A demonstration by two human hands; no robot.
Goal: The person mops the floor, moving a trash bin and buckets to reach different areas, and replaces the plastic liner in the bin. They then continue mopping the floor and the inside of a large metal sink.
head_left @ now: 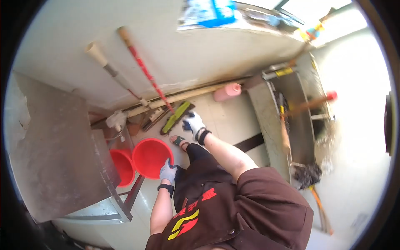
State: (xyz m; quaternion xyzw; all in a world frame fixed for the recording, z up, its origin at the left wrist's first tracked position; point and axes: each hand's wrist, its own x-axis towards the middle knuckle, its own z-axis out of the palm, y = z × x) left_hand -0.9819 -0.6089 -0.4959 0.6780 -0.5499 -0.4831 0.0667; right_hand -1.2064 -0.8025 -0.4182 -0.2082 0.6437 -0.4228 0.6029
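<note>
My left hand (168, 171), in a pale glove, is closed on the rim of a red bucket (152, 155). A second red bucket (121, 167) stands beside it, partly under a metal table. My right hand (193, 124), in a white and dark glove, is raised over the floor near a green broom head (177, 117). Its fingers are bent and blurred, and what they hold, if anything, cannot be made out. The broom's red handle (143, 66) leans on the wall.
A metal table (58, 154) stands at the left. Another long-handled tool (110, 68) leans on the wall. A pink bottle (227, 92) is on the floor. A metal sink (298, 121) with wooden handles across it stands at the right. Bags (208, 12) lie on the sill.
</note>
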